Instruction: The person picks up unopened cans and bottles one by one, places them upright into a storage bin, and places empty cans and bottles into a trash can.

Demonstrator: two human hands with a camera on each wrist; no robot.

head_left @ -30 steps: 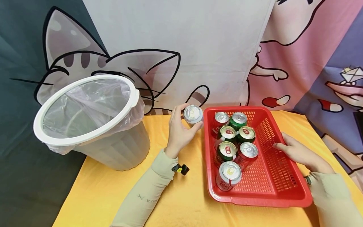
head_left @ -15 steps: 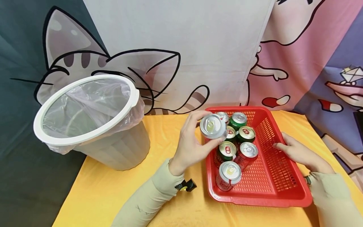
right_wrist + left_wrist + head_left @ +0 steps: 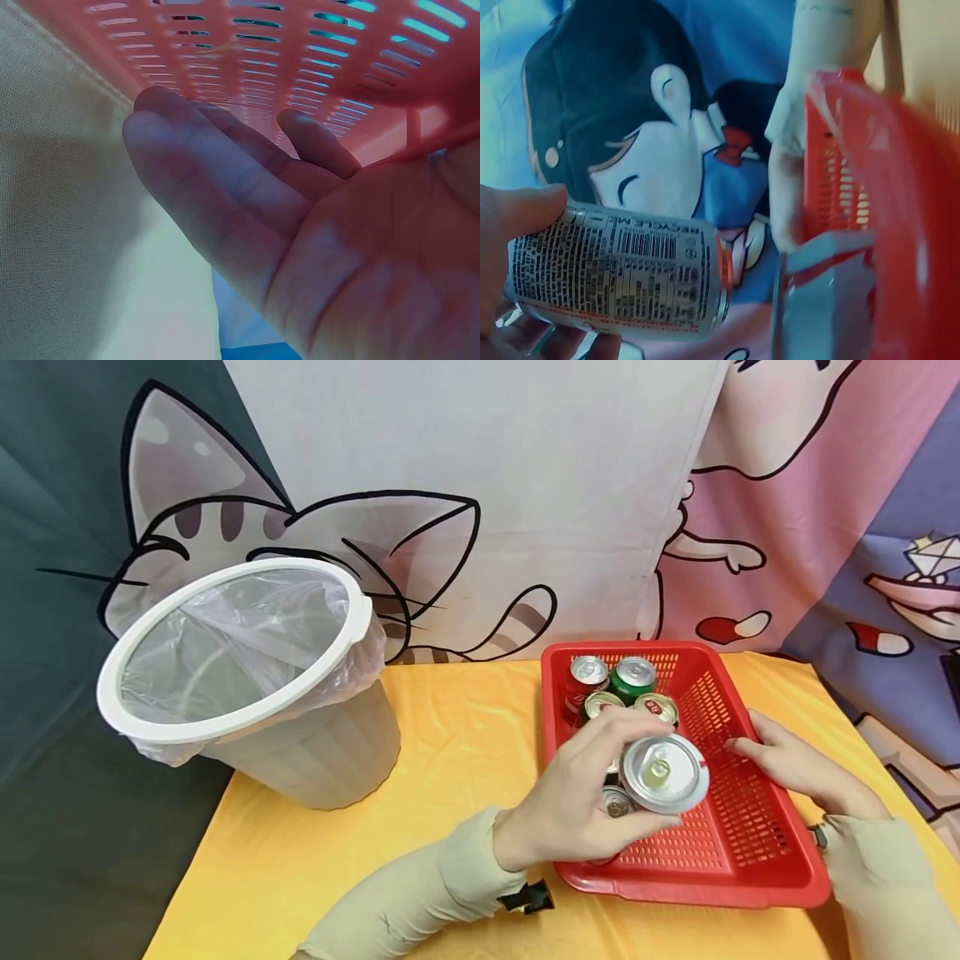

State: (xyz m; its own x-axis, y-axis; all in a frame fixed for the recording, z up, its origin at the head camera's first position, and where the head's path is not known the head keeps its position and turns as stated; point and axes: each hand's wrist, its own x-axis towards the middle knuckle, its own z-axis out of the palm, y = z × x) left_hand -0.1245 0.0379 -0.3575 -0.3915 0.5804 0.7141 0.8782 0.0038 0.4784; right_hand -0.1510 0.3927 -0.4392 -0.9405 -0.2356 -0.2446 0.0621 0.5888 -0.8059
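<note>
My left hand (image 3: 573, 797) holds a silver drink can (image 3: 666, 774) over the red plastic basket (image 3: 693, 895), thumb and fingers on opposite sides of its body. In the left wrist view that can (image 3: 622, 266) shows fine print and a barcode. Below it, several cans stand upright in the basket's left half, among them a green can (image 3: 633, 677) and a red can (image 3: 588, 683); my left hand partly hides the nearer ones. At the right side, my right hand (image 3: 798, 764) grips the basket's rim, thumb over the inside, fingers (image 3: 217, 187) along the outer wall.
A bin (image 3: 322, 760) with a white rim and a clear plastic liner (image 3: 232, 635) stands on the left. A yellow cloth (image 3: 442, 727) covers the table. Behind it hangs a cartoon-printed curtain (image 3: 585, 485).
My left hand has carried the silver can from left of the basket rightward and nearer, over the standing cans. The right hand has stayed on the rim.
</note>
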